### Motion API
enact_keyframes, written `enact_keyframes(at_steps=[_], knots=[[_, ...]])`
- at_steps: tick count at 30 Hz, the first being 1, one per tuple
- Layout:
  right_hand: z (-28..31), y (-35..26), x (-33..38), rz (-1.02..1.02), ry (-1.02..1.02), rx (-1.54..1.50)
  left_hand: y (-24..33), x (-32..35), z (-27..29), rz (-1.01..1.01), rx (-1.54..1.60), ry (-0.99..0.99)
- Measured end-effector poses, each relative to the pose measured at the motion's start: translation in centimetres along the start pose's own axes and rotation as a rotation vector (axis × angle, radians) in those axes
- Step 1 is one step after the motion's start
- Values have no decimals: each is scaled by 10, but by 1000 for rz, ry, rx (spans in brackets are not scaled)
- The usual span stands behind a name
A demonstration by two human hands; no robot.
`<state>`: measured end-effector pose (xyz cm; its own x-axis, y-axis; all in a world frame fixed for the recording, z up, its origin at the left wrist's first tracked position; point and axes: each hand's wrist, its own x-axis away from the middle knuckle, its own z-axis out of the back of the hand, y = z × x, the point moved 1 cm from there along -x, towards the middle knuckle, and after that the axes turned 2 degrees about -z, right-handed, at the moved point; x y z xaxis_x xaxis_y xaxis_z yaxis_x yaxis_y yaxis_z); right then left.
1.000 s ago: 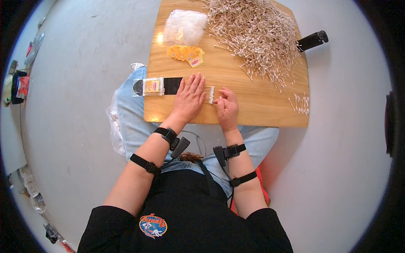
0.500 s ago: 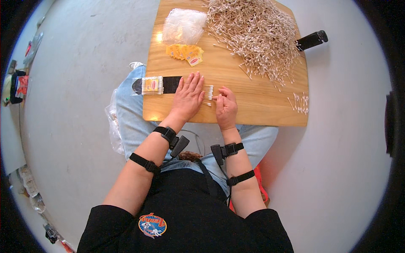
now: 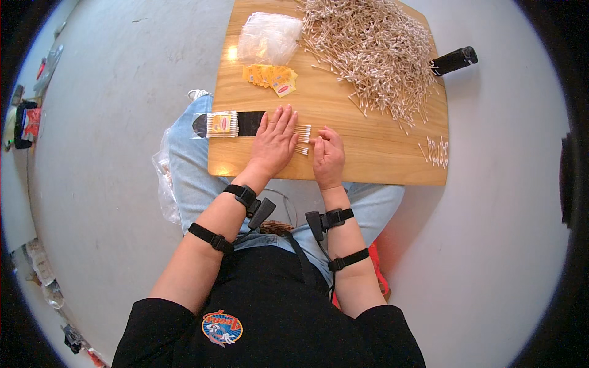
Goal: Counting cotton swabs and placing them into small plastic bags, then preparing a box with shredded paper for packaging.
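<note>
cotton swabs: a small row of cotton swabs (image 3: 302, 138) lay flat on the wooden board (image 3: 368, 159), near its front edge, between your two hands.
how they handle: i judge they were very light, thin and a little stiff, and they could roll or scatter easily; best to pinch them in the middle of the sticks, or to press the whole row together from both sides.
left hand: your left hand (image 3: 274, 142) lay flat on the board with the fingers spread, palm down, and it held nothing; its fingertips (image 3: 291, 116) were just beside the left ends of the swabs, maybe over some of them.
right hand: your right hand (image 3: 328, 156) was curled, the fingers bent narrow at the right end of the row, touching the swabs; whether it gripped some i cannot tell.
black card: a black card with a packed bundle (image 3: 228, 124) lay just left of your left hand.
farther away: a big loose heap of swabs (image 3: 371, 49), a clear plastic bag (image 3: 269, 38) and yellow labels (image 3: 271, 76) were at the far side.
</note>
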<state>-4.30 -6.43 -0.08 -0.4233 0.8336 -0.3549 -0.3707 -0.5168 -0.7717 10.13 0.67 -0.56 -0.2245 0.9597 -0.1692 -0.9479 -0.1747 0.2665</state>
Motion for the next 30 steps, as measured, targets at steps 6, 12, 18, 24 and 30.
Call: enact_keyframes(at_steps=[6, 12, 18, 24, 30], knots=[[0, -1, -1, -17, 15, -51, -1, 0, 0, -2, 5, 6], [2, -3, -2, 3, -10, -17, 0, 0, -1, 1, 23, 16], [1, -1, -1, -9, -13, -15, 0, 0, 0, -9, 7, 19], [4, 1, 1, -15, -44, -79, 0, 1, 0, -1, 4, 6], [4, -2, 0, 23, -53, -18, 0, 0, 0, 3, -7, 8]])
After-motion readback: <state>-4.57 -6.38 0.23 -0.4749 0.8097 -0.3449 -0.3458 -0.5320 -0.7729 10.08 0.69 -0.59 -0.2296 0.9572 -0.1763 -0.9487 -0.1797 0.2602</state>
